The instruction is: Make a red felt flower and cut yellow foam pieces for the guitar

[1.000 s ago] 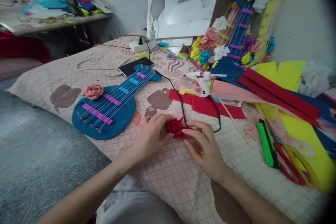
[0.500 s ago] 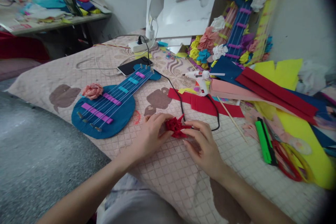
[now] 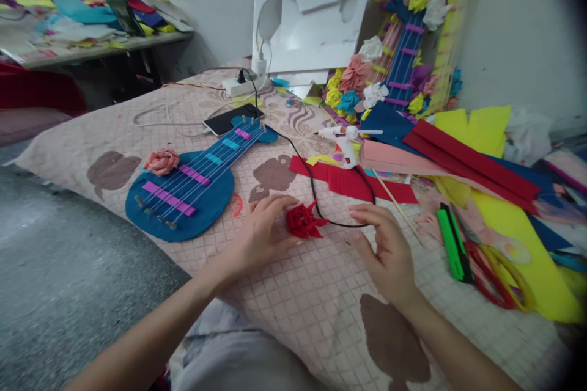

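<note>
A red crepe-paper flower (image 3: pixel 304 221) with pointed petals lies on the quilted cloth in front of me. My left hand (image 3: pixel 263 229) rests beside its left side, fingers apart and curved around it; whether the fingertips touch it I cannot tell. To the right, my right hand (image 3: pixel 385 250) hovers with thumb and fingers spread, nothing between them. The black glue-gun cord (image 3: pixel 339 224) passes just behind the flower. At the left lies a blue paper guitar (image 3: pixel 220 195) with strings, purple and light blue strips, and a pink paper rose (image 3: pixel 162 161) on its edge.
A white glue gun (image 3: pixel 346 143) stands behind red paper strips (image 3: pixel 353 183). Rightward lie a wooden stick (image 3: pixel 397 204), a green cutter (image 3: pixel 454 244), scissors (image 3: pixel 499 281) and coloured paper. A phone (image 3: pixel 229 119) and power strip (image 3: pixel 238 85) sit farther back, near a flower-covered guitar (image 3: pixel 403 67).
My right hand has let go of the red flower and moved right, opening. My left hand has loosened its fingers from the flower, which now sits on the cloth.
</note>
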Motion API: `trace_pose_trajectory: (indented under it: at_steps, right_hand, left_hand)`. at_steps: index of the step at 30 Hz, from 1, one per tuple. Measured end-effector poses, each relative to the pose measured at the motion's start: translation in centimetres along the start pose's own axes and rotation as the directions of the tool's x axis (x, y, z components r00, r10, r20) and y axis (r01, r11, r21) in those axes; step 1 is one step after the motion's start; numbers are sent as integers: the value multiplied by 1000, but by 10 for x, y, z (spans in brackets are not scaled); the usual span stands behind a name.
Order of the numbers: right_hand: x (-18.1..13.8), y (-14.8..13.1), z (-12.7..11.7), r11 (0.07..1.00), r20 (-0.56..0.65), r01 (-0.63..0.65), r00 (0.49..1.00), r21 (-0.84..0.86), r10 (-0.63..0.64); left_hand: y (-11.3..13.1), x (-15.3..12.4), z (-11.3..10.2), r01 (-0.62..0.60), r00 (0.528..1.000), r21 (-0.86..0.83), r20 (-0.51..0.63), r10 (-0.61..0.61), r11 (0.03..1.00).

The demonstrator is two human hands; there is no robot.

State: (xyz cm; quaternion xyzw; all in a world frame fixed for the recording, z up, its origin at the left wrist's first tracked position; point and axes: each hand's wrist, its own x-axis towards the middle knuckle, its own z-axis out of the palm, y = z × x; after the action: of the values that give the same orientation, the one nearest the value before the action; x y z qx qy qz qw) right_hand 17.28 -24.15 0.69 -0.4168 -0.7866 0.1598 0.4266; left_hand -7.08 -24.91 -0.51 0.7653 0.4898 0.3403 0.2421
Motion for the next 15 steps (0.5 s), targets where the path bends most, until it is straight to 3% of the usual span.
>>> trace_pose_trajectory:
  at_steps: [4, 9, 15]
  right_hand:
    - [-3, 15, -13, 992, -51, -118, 991, 37, 120]
    - [-8, 40, -33, 938, -70, -340, 936, 68, 344]
    - [-11, 71, -66, 917, -149, -398, 905, 34, 398]
  left_hand:
    - [3, -1, 6, -28, 1000, 144, 11, 26, 989]
    - [6, 0, 21, -14, 999, 248, -38, 24, 969]
    - [13, 8, 25, -10, 1000, 241, -8, 13, 971]
